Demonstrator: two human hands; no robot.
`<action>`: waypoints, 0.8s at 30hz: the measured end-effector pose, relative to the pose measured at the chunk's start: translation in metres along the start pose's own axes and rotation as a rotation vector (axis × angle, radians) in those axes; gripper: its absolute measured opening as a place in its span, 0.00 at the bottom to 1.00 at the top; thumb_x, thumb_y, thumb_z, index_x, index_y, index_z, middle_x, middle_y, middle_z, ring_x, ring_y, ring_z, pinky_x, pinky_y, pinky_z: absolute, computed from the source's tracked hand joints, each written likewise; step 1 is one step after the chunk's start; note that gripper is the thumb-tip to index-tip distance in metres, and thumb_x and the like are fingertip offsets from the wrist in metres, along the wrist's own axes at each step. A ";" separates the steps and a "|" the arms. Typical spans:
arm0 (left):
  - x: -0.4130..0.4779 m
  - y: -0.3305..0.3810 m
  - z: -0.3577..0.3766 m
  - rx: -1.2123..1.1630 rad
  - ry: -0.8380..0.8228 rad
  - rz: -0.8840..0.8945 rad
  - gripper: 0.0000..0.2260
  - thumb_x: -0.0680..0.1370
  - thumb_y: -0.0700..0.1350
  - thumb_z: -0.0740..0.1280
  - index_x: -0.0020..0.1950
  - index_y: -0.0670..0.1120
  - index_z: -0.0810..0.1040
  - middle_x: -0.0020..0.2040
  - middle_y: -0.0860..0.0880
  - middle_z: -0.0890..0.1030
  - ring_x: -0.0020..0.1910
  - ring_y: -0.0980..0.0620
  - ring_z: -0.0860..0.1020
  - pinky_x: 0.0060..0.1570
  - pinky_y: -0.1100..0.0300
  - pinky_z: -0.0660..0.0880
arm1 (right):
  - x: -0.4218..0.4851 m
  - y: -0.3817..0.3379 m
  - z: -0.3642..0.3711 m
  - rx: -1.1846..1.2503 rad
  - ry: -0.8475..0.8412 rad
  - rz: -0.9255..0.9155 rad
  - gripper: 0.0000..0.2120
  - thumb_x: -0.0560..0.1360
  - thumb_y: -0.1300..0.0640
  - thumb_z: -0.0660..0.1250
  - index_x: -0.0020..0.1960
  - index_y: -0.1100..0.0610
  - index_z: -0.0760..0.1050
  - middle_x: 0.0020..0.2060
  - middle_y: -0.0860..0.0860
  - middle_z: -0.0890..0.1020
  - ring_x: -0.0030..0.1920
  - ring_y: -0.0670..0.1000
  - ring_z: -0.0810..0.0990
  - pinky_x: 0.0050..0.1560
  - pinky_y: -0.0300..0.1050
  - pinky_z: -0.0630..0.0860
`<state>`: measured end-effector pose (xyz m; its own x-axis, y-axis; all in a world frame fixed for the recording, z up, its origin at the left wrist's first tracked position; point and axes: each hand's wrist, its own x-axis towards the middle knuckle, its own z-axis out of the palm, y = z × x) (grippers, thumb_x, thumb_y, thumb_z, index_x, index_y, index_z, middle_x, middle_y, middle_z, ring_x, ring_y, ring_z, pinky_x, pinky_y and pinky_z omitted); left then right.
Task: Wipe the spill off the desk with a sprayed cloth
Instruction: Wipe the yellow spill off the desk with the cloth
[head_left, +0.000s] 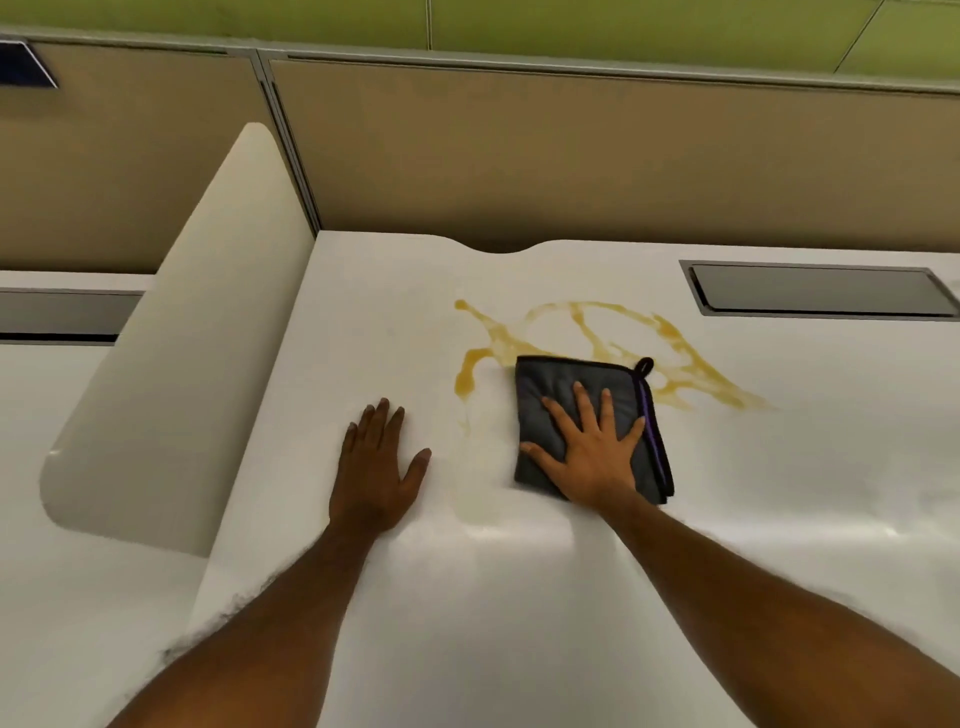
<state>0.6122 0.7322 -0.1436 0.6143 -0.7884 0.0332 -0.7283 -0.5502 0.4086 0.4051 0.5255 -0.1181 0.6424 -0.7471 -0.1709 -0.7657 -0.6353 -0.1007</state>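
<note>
Head view: right hand (592, 457) flat on a folded grey cloth (556, 410) at the spill's near edge.
Fingers spread, palm pressing the cloth onto the white desk (779, 493); amber spill (670, 338) streaks from 10 to 2 o'clock of the cloth. Left hand (376, 467) lies flat, fingers together, at the cloth's 9 o'clock, holding nothing.

A white desk (519, 597) is seen, its far edge notched at the middle. A yellow spill (582, 343) is spread in loops across it. A folded grey cloth (561, 405) is laid flat over the spill's near edge, pressed by the right hand (592, 452). The left hand (376, 467) is rested flat, just left of the spill. A grey hatch (821, 288) is set flush at far right.
</note>
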 end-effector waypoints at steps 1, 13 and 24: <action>0.000 -0.001 0.002 0.010 0.018 0.000 0.34 0.77 0.64 0.49 0.79 0.46 0.59 0.80 0.46 0.56 0.80 0.48 0.52 0.78 0.52 0.46 | 0.008 -0.014 0.000 0.005 -0.010 0.044 0.41 0.66 0.20 0.38 0.76 0.34 0.42 0.79 0.48 0.39 0.77 0.61 0.34 0.65 0.78 0.33; -0.002 0.002 0.005 0.050 0.061 0.003 0.31 0.78 0.61 0.53 0.77 0.46 0.62 0.79 0.45 0.58 0.79 0.47 0.55 0.77 0.50 0.51 | 0.008 -0.013 0.006 0.057 0.057 -0.035 0.35 0.72 0.26 0.40 0.76 0.37 0.55 0.80 0.46 0.48 0.79 0.55 0.40 0.69 0.76 0.37; 0.000 -0.002 0.007 0.068 0.053 -0.001 0.32 0.77 0.63 0.51 0.78 0.48 0.61 0.80 0.47 0.57 0.79 0.48 0.54 0.77 0.51 0.51 | 0.030 -0.067 0.006 0.045 0.021 -0.224 0.30 0.75 0.29 0.43 0.75 0.36 0.56 0.80 0.48 0.48 0.78 0.59 0.38 0.69 0.76 0.35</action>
<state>0.6113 0.7314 -0.1508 0.6288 -0.7732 0.0820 -0.7455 -0.5696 0.3463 0.4754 0.5473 -0.1226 0.7969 -0.5923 -0.1188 -0.6040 -0.7770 -0.1772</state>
